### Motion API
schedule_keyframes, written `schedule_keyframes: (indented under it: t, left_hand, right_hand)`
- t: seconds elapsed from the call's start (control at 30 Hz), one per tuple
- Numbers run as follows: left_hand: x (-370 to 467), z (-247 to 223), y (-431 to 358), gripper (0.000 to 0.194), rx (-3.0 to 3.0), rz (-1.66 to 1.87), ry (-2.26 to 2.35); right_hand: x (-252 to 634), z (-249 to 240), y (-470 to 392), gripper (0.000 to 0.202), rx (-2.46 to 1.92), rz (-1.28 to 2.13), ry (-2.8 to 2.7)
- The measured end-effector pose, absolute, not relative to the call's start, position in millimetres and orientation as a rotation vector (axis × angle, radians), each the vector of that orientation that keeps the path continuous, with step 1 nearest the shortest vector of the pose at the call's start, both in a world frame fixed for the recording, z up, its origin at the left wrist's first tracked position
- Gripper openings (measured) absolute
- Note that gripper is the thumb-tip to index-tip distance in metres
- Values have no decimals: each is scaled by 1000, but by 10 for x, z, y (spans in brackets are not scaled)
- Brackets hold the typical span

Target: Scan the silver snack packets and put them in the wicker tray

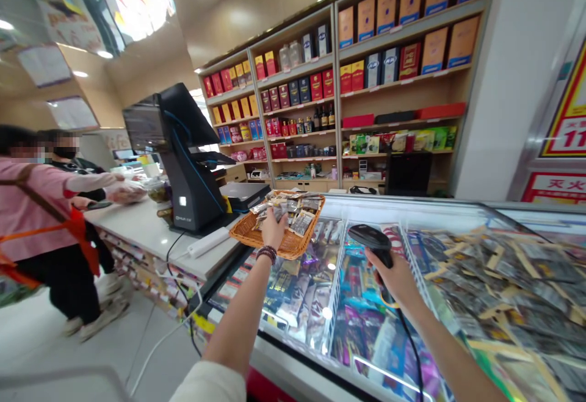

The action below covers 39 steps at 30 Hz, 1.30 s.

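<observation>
My left hand, with a beaded bracelet at the wrist, reaches into a shallow wicker basket. Its fingers close around a small silvery packet among several similar packets. The basket rests on the glass top of a chest freezer, at the end by the counter. In my right hand is a black handheld barcode scanner, gripped by its handle. The scanner's head points left toward the basket, and its cord hangs down over the glass.
Under the glass lie colourful wrapped packs and a heap of dark packets. A black checkout terminal stands on the white counter, with cables hanging off its edge. Two people are at left. Shelves of boxed goods line the back.
</observation>
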<state>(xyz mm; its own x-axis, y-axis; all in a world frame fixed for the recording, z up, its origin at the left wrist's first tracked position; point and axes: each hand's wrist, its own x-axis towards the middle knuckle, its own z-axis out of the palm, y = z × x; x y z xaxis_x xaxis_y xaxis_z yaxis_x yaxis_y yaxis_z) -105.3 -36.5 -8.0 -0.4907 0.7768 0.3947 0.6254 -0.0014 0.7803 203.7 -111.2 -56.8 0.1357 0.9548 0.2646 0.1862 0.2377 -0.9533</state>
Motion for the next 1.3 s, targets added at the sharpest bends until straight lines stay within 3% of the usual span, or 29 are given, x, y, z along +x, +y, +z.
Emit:
schedule_keyframes:
  t: [0.13,0.27,0.43,0.83,1.3]
  left_hand:
    - [-257,-356,-331,45,1288,1681,1193]
    - [456,-810,-329,57,1078,1513,819]
    - [716,-1125,-346,56,977,1474,799]
    - [462,-1119,-255,27,855,1639,846]
    - [408,-1090,-263,28,799,1669,828]
  right_hand:
    - [2084,-590,-1087,57,-1173,888,-1268]
    - [2188,-634,-1058,55,-1160,863,-1199]
    - [2301,-637,-1064,55,-1237,873,-1193]
    - [2201,-590,-1198,42,-1365,775,-1480]
    - [2184,-581,-1229,30,-1446,706,-1552]
